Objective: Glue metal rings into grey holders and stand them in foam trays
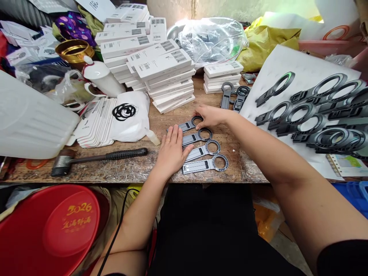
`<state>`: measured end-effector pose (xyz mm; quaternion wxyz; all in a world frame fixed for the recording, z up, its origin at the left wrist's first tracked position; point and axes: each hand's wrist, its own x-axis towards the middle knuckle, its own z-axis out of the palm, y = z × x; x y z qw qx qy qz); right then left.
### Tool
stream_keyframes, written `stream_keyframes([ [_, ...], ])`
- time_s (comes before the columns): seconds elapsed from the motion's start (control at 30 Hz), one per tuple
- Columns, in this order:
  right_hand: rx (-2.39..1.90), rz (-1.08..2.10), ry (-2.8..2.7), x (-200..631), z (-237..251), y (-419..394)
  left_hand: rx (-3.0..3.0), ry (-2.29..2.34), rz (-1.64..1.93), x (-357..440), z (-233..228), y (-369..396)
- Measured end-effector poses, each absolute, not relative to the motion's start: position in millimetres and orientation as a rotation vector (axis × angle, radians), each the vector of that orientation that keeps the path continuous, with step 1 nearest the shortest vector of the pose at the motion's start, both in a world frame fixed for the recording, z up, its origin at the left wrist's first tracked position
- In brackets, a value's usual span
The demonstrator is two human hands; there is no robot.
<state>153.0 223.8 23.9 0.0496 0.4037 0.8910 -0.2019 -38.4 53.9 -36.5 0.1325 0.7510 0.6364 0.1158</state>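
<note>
Grey ring-headed brackets (204,150) lie near the table (129,168) front edge; left hand (171,149) flat on them, fingers spread, right hand (209,116) fingers pinching the topmost—a nudge could drop one.

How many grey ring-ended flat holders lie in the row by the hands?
4 grey ring-ended flat holders: top under right hand, second, third, nearest; left hand covers their ends.
</note>
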Motion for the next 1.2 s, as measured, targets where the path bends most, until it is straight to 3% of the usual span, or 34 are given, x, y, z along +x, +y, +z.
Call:
stream_keyframes([
  [0.2, 1.415, -0.936, 2.679, 158.6, 22.0, 220.1, 2.133, 1.839, 0.545, -41.2, -38.1, 49.2],
  [0.4, 1.689, -0.846, 2.692, 162.2, 19.2, 207.2, 2.146, 1.854, 1.495, -52.1, -21.2, 7.2],
  [0.53, 1.755, -0.755, 2.672, 160.2, 25.8, 193.7, 1.758, 2.097, 2.007, -66.3, -21.9, 0.2],
  [0.67, 1.858, -0.823, 2.817, 170.9, 34.4, 171.0, 1.639, 2.124, 1.676, -81.4, -34.6, 22.5],
  [0.83, 1.958, -1.295, 2.834, 203.9, 33.1, 127.1, 1.611, 2.082, 1.433, -91.9, -47.6, 47.3],
  [1.03, 2.066, -1.619, 2.773, 223.8, 19.7, 72.8, 1.475, 2.091, 1.404, -90.6, -33.4, 53.7],
  [1.2, 2.080, -1.763, 2.849, 209.7, 12.3, 36.5, 1.403, 1.577, 1.540, -41.7, -0.5, 26.2],
])
